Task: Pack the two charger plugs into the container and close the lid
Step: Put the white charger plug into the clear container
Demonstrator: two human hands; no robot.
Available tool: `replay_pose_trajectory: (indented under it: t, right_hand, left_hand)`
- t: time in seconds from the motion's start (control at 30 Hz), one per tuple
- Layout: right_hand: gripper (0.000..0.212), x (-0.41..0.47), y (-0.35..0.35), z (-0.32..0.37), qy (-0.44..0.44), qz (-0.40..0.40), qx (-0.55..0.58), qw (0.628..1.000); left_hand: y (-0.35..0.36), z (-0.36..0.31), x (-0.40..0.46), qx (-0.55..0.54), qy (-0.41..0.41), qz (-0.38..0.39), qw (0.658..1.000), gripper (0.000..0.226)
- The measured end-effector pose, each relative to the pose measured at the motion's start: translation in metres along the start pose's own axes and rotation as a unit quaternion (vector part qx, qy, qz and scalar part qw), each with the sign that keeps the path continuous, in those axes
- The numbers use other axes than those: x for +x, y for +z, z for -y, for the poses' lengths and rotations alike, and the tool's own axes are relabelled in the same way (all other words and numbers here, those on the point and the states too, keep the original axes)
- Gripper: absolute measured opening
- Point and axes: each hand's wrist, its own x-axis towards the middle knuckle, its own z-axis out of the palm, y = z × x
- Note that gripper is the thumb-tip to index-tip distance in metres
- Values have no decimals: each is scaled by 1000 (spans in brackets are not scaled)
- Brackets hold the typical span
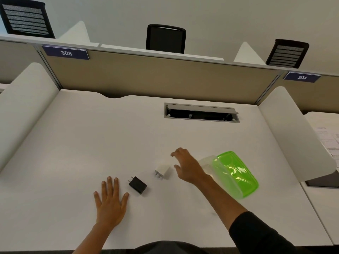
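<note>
On the white desk (73, 143), head view: left hand (110, 202) lies flat, palm down, fingers spread, holding nothing. Just beside its little-finger side sits the black plug (138, 185), prongs pointing up-left, not touching the hand. Right hand (187, 166) is raised over the desk, fingers loosely spread and curled, empty; the arm runs back to a dark sleeve (256, 233). White plug (162, 170) lies just left of the right hand's fingers (177, 153), prongs toward the near edge; a small gap shows between plug and fingertips. Both plugs are on the bare desk, near each other, between the two hands. Behind the right wrist is the container (205, 163), clear, partly hidden by the hand and blurred; whether it is upright or tipped I cannot tell. Green lid (236, 175) lies against the container on the far side from the hand, tilted, motion-blurred. Beyond the right hand, well apart, a cable slot (201, 113) is set in the desk.
</note>
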Motion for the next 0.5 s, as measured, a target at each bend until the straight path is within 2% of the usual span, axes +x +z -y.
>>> replay_pose_trajectory:
  t: [0.1, 0.17, 0.3, 0.4, 0.5]
  right_hand:
    - [68, 10, 18, 12, -41, 123, -73, 989]
    - [74, 15, 28, 17, -78, 166, -130, 975]
    - [66, 22, 39, 25, -131, 170, -225, 950]
    - [46, 26, 40, 29, -135, 160, -271, 939]
    - [40, 27, 40, 31, -134, 169, -297, 930]
  left_hand:
    - [-1, 1, 0, -4, 4, 6, 1000, 100]
    - [-1, 1, 1, -5, 5, 11, 1000, 105]
    - [-2, 2, 3, -6, 6, 13, 1000, 108]
    - [-2, 3, 3, -5, 8, 12, 1000, 107]
    - [-1, 2, 4, -4, 6, 8, 1000, 108]
